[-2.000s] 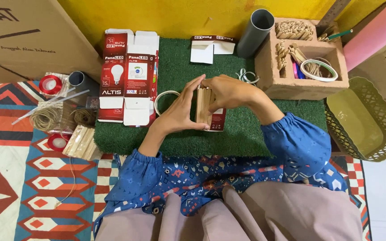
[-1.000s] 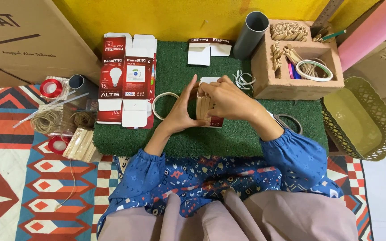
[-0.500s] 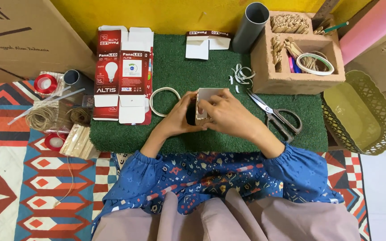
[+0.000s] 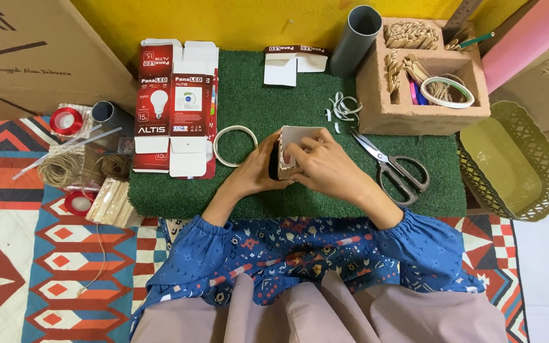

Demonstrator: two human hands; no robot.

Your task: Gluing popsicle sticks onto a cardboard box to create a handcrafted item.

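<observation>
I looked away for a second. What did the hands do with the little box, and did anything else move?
Both hands, left hand and right hand, kept hold of the small cardboard box and lowered it from mid-air toward the green mat, turning its open white inside upward. The scissors, hidden behind the arms earlier, now show. The flattened bulb carton, white ring and wooden organiser stayed put.

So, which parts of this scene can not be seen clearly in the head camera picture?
- Small cardboard piece: its lower part and the dark thing beside it are hidden by the left hand and right hand.
- Pink roll: cut off by the top right edge.
- Brown cardboard box: cut off by the left edge.
- Wooden organiser: items inside are too small to tell.
</observation>
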